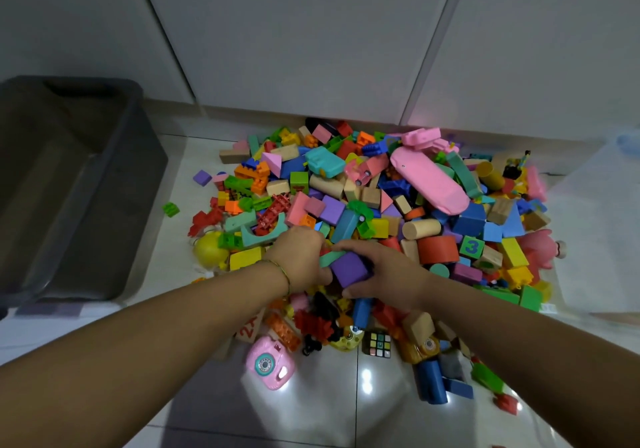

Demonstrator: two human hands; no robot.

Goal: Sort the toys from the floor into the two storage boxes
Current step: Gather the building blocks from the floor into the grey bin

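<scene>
Purple foam cube (349, 269) at the toy pile's near centre, right hand (384, 274) curled round it. Left hand (301, 257) grips the touching teal foam bar (330, 258). Suggest lifting straight up before swinging to the grey plastic storage box (79, 184).

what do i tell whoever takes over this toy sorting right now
Left hand: fingers curled on a teal block at the near edge of the toy pile.
Right hand: grips a purple block, touching the teal one.
Boxes: grey box on the floor to the left, no toys showing in it; what looks like a clear box at the right edge, contents not readable.
Done: nothing visibly sorted.
Left: lift out these two blocks, then nearly the whole pile, plus strays like the pink toy camera nearest you.
</scene>
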